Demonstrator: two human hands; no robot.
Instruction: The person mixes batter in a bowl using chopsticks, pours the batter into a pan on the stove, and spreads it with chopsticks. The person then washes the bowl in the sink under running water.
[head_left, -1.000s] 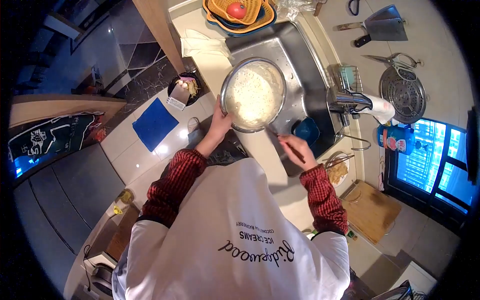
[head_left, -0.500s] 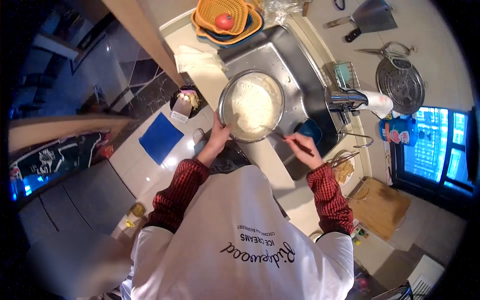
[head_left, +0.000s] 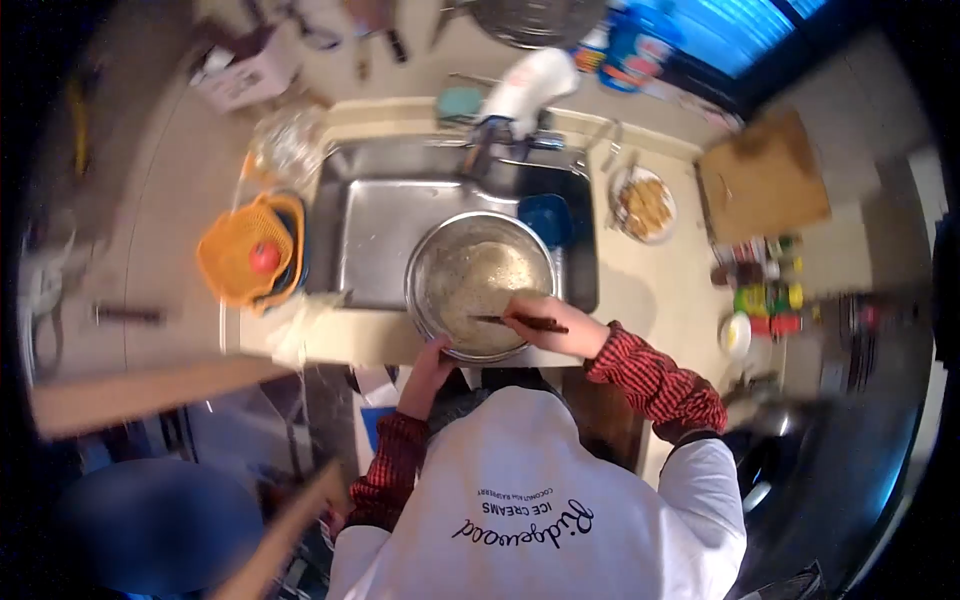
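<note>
A round metal bowl [head_left: 430, 265] with pale, wet batter [head_left: 470, 285] inside is over the front edge of the sink [head_left: 385, 215]. My left hand [head_left: 430, 365] grips the bowl's near rim at its lower left. Above the bowl's right side, my right hand [head_left: 535, 322] is closed on a dark brown utensil [head_left: 548, 325], whose thin end points left into the batter. Whether that utensil is a pair of chopsticks or a fork is too blurred to tell.
Orange baskets [head_left: 225, 262] with a red tomato [head_left: 265, 257] stand left of the sink. A blue container [head_left: 546, 218] lies in the sink below the covered faucet [head_left: 530, 90]. To the right are a plate of food [head_left: 645, 205], a wooden board [head_left: 765, 178] and several condiment bottles [head_left: 768, 298].
The view has swung round, so the sink now lies level ahead. My right hand has moved in over the bowl with the utensil, while my left hand keeps its grip on the rim.
</note>
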